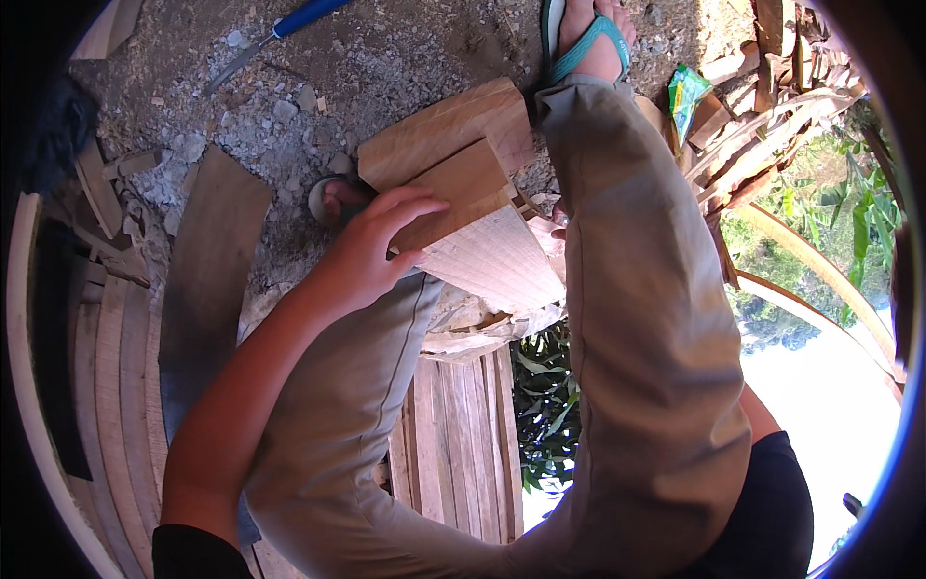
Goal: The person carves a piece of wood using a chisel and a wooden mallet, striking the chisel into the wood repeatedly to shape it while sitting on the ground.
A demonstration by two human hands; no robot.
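Note:
Between my knees a wooden block [497, 256] is tilted, its pale grained face toward me and a browner face beyond. My left hand [371, 241] grips the block's left end, fingers over the brown face and thumb along the pale one. Just beyond it lies a thicker piece of wood [439, 130] with a rounded left end. Only a bit of my right hand [555, 232] shows, at the block's right side. My right leg hides the rest of that hand and most of that arm, so its grip cannot be made out.
A blue-handled tool [307, 15] with a narrow blade lies on the gritty ground, far left. A wide dark board [207, 261] and several planks [116, 376] are at left. Wood scraps [772, 125] and a green wrapper [686, 96] lie right of my sandalled foot [590, 43].

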